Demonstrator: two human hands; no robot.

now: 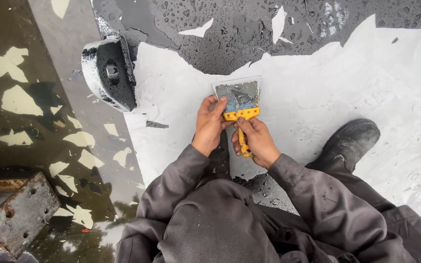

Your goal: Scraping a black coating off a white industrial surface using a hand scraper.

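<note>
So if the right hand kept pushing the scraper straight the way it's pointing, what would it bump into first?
The right hand points the scraper up the picture. First it would probably meet the edge of the wet black coating past the bare white patch.

The wet dark deck [239, 44] showed a scraped white patch [317, 92]; a round fitting [109, 72] stood at ten o'clock.

Yellow-handled scraper [240, 104], blade flat — paint-smeared
</note>
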